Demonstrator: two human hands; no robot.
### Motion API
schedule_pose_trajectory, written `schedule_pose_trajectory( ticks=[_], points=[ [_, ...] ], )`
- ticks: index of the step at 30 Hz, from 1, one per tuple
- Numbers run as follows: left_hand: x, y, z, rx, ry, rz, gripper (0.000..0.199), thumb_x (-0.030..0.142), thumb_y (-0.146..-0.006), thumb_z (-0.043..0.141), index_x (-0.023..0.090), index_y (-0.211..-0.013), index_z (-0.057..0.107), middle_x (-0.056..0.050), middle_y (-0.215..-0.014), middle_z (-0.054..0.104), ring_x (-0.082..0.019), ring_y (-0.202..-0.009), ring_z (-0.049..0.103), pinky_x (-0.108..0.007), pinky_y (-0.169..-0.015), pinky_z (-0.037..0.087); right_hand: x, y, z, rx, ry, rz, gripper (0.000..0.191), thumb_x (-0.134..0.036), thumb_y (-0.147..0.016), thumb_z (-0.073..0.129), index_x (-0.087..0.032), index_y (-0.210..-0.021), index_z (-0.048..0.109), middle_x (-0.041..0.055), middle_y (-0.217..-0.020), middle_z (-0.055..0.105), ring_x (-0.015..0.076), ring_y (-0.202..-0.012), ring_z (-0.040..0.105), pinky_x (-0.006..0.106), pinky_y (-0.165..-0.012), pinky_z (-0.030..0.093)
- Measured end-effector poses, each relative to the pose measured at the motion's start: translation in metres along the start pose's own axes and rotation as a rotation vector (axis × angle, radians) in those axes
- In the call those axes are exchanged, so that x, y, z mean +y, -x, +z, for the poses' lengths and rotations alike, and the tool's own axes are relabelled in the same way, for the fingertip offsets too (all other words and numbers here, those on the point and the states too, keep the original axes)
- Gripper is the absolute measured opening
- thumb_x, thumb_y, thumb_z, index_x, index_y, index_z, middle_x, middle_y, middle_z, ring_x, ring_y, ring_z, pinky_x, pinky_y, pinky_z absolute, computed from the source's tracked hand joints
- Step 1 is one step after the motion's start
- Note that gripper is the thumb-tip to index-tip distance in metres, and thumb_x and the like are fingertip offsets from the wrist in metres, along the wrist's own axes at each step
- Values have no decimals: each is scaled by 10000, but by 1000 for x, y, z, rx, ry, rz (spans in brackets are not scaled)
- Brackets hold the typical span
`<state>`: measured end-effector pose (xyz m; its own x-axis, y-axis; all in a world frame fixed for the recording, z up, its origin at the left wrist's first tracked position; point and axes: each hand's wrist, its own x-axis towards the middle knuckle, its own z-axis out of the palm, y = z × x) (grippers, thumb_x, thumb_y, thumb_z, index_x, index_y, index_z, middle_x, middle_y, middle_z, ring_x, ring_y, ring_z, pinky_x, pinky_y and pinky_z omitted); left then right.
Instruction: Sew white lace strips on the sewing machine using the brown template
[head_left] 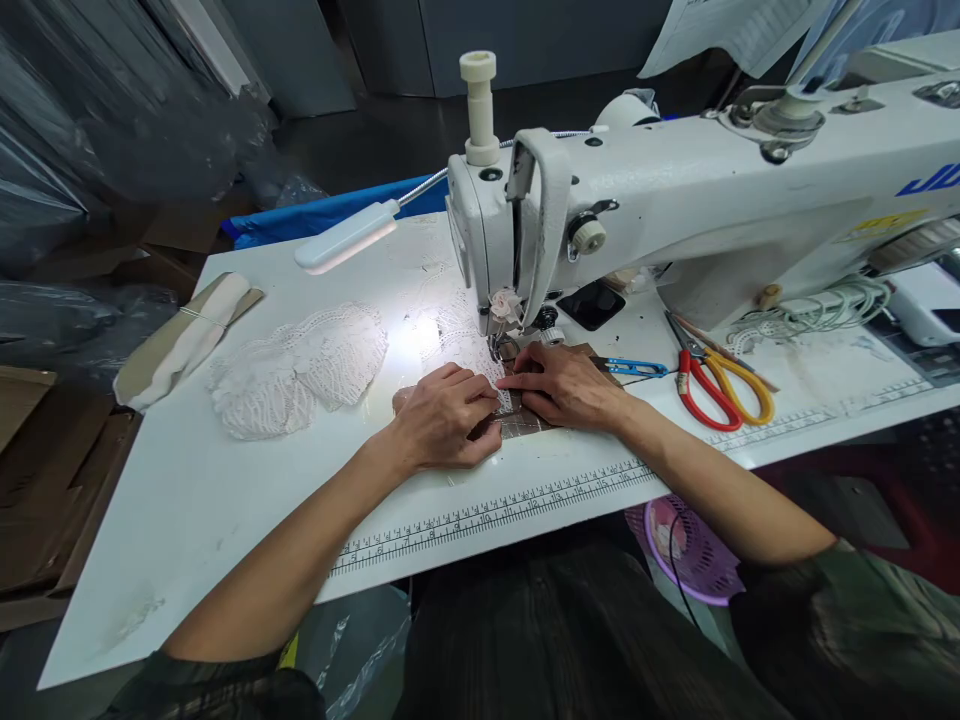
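Note:
White lace fabric (459, 335) lies beneath the needle area of the sewing machine (499, 320), with a brown piece (529, 425) under its near edge. My left hand (454, 415) rests in front of the needle, fingers curled over and closed on the lace edge; what lies under its palm is partly hidden. Just right of it, my right hand (566, 383) has its index finger stretched towards the lace edge and its fingers apart, tips touching the cloth. Blue thread snips (636, 367) lie by my right wrist, their tips hidden behind it.
Scissors with red and yellow handles (724, 390) lie to the right. On the left are white lace pieces (300, 370) and a banded cloth bundle (187, 335). A lamp (349, 237) lights the table (247, 520). Below hangs a purple basket (697, 560).

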<state>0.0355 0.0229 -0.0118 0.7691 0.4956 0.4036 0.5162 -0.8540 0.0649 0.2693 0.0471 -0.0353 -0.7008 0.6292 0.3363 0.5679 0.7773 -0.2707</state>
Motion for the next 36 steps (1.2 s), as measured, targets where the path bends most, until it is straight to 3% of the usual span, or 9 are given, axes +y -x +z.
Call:
schedule_pose_trajectory(
  ticks=[12, 20, 31, 36],
  points=[
    [-5, 0, 4, -26, -74, -43, 253, 296, -887, 545, 154, -996, 724, -77, -1012, 743, -206, -807, 662, -433, -904, 523, -9, -9, -3, -124, 184, 147, 386, -238, -973, 464, -266, -1304, 661, 133, -1123, 597, 214, -835, 538, 297, -613, 366],
    [-8, 2, 10, -21, -68, -73, 307, 313, -894, 550, 132, -1077, 717, -101, -1061, 734, -223, -871, 675, -485, -978, 497, -2, -4, -5, -99, 111, 57, 395, -204, -938, 492, -245, -1288, 673, 125, -1083, 616, 227, -879, 558, 314, -672, 427],
    [-9, 0, 8, -78, -26, -155, 328, 322, -899, 540, 158, -1133, 700, -109, -1133, 713, -253, -949, 675, -518, -1002, 474, -9, -9, -5, -143, 195, 155, 400, -254, -969, 473, -247, -1342, 619, 143, -1143, 615, 233, -867, 559, 307, -628, 414],
    [-10, 0, 9, -109, -33, -174, 358, 349, -918, 526, 146, -1173, 674, -129, -1225, 679, -270, -1030, 667, -513, -1020, 460, -8, -7, -6, -139, 159, 70, 381, -222, -968, 451, -225, -1315, 608, 141, -1153, 614, 239, -897, 567, 325, -676, 446]
  ],
)
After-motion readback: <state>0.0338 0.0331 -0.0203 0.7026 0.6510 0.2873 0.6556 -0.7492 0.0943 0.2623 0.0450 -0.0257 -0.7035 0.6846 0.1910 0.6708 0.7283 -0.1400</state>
